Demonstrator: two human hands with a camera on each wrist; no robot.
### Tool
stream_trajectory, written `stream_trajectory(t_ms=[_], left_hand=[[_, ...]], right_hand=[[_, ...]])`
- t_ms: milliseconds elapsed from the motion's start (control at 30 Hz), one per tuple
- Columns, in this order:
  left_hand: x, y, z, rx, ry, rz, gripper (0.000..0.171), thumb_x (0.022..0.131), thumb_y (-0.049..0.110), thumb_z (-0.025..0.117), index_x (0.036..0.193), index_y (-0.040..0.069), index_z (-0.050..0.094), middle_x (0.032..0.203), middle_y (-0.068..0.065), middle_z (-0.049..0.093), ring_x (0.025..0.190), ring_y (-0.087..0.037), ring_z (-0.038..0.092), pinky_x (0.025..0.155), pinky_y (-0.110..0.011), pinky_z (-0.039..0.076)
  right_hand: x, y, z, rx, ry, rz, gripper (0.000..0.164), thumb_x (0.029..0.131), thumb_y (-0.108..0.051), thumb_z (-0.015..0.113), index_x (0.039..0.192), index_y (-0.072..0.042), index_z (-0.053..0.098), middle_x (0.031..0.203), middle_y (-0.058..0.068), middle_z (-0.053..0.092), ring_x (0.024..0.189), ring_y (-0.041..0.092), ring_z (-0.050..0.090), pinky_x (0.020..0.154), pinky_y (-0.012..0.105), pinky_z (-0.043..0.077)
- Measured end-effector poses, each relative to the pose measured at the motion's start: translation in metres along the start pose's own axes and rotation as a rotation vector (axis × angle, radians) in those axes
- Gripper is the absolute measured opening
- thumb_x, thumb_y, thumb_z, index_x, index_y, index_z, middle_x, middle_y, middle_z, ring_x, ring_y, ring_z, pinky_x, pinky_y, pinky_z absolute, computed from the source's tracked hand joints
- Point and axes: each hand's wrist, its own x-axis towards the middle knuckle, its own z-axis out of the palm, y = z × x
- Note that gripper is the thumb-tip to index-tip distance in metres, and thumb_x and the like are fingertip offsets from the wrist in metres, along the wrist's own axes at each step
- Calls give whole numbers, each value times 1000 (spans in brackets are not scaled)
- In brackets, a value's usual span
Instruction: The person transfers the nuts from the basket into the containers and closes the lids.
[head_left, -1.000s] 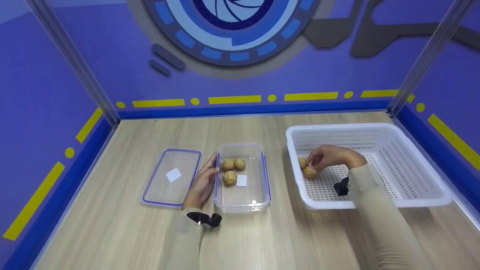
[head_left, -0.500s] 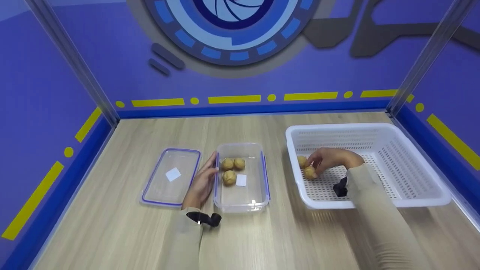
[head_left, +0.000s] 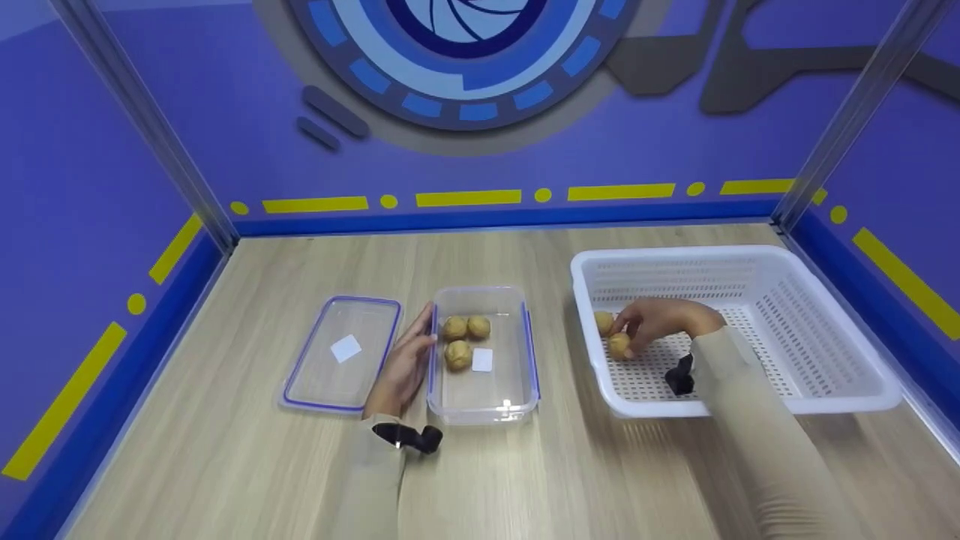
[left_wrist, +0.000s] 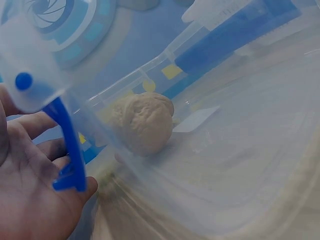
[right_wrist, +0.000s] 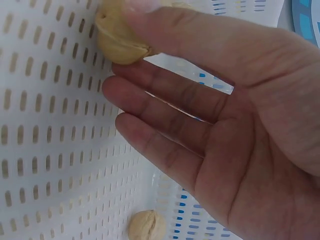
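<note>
My right hand (head_left: 656,321) reaches down into a white plastic basket (head_left: 832,405) and pinches a walnut (head_left: 619,346) near its left wall. In the right wrist view, the thumb lies over that walnut (right_wrist: 120,37), and the other fingers extend below it. A second walnut (head_left: 603,322) sits just beyond it, also seen as a loose walnut (right_wrist: 147,225) low in the right wrist view. With fingers extended, my left hand (head_left: 406,364) rests along the left side of a clear food container (head_left: 517,394). Inside the container, walnuts (head_left: 459,355) lie toward the far left.
Left of the container, its clear lid (head_left: 319,375) with a blue seal lies flat on the wooden table (head_left: 495,480). Blue clip flaps (left_wrist: 72,140) hang from the container's sides. Printed purple panels (head_left: 480,165) wall the table at the back and sides.
The right hand has shifted very slightly at the near walnut in the basket. The left hand, container and lid stay in place.
</note>
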Motion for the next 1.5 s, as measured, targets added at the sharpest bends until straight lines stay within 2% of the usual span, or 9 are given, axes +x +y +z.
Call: stream_trajectory(t_ms=[467, 733, 833, 1200, 1500], left_hand=[[1, -1, -1, -4, 21, -11, 66, 90, -3, 40, 152, 3, 17, 162, -9, 4, 150, -24, -6, 123, -37, -5], [2, -2, 0, -8, -6, -5, 66, 90, -3, 39, 152, 2, 15, 162, -10, 1, 150, -25, -8, 123, -36, -6], [2, -3, 0, -14, -16, -2, 67, 90, -3, 38, 152, 2, 14, 162, -10, 0, 150, -24, -8, 123, -36, -6], [1, -1, -1, 7, -12, -4, 66, 91, -2, 38, 152, 3, 14, 162, -10, 1, 150, -24, -8, 123, -37, -6], [1, -1, 0, 2, 2, -3, 66, 90, -3, 39, 152, 3, 16, 162, -10, 2, 150, -25, -7, 123, -37, -6]], right_hand=[[-1, -2, 0, 16, 2, 19, 43, 73, -20, 81, 114, -11, 69, 100, 4, 70, 92, 16, 59, 83, 31, 47], [-2, 1, -4, 12, 22, -51, 44, 75, -18, 79, 116, -5, 68, 99, 6, 70, 89, 14, 59, 81, 27, 48], [-3, 0, -5, 16, 37, -48, 44, 75, -19, 80, 115, -6, 68, 99, 5, 70, 89, 14, 59, 82, 27, 48], [-9, -3, -11, 60, 94, -30, 45, 75, -22, 80, 116, -7, 67, 108, 7, 70, 96, 18, 61, 91, 41, 52], [-13, -5, -16, 85, 134, -65, 43, 76, -21, 80, 115, -7, 68, 105, 7, 71, 94, 17, 63, 86, 33, 52]])
